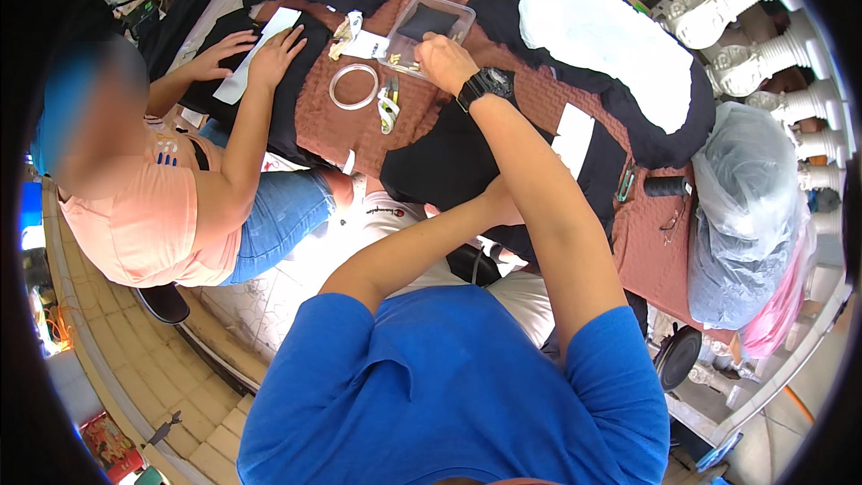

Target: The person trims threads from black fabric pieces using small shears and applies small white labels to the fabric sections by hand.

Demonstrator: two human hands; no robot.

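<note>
My right hand [444,63], with a black watch on the wrist, reaches into a clear plastic tray [467,20]. Its fingers are bent together over the tray's near side, and whatever they pinch is hidden. Small yellowish pieces [395,59] lie in the tray beside the fingertips, and a dark flat piece [429,22] is at its far end. Lower down, my left hand [505,201] is by the black fabric [440,157], mostly covered by my right forearm, so its fingers do not show. A white paper strip [575,136] rests on black cloth right of that forearm.
Left of the tray are a tape roll [354,87] and small snips [388,108] on the brown cloth [319,117]. A black thread spool [666,186] lies at right, near a plastic-wrapped bundle [745,216]. At left, a co-worker's hands [274,58] press a white strip on black fabric.
</note>
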